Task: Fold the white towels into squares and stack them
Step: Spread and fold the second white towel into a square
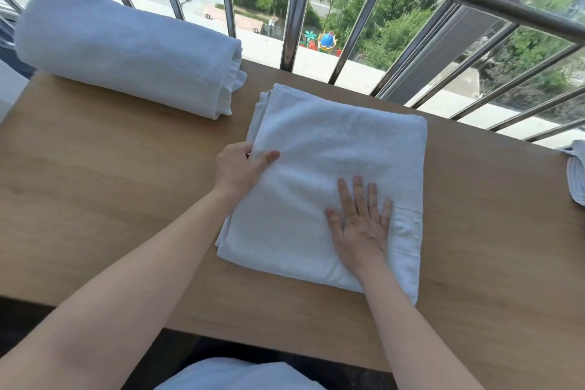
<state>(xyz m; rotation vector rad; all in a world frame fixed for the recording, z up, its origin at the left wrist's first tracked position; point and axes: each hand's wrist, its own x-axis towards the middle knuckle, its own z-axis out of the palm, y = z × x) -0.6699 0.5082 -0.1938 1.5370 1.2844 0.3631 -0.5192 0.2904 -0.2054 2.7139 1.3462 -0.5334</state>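
Note:
A white towel (335,149), folded into a rough square of several layers, lies in the middle of the wooden table (110,187). My left hand (240,168) grips the towel's left edge, thumb on top and fingers tucked under the layers. My right hand (361,225) lies flat on the towel's near right part, fingers spread and straight, pressing it down. A second white towel (126,47), folded thick into a bulky roll-like bundle, sits at the table's far left.
A metal railing (294,9) with upright bars runs right behind the table's far edge, with a street and trees far below. Another bit of white cloth (577,174) shows at the right edge of the table. Bare wood lies to the left of the folded towel.

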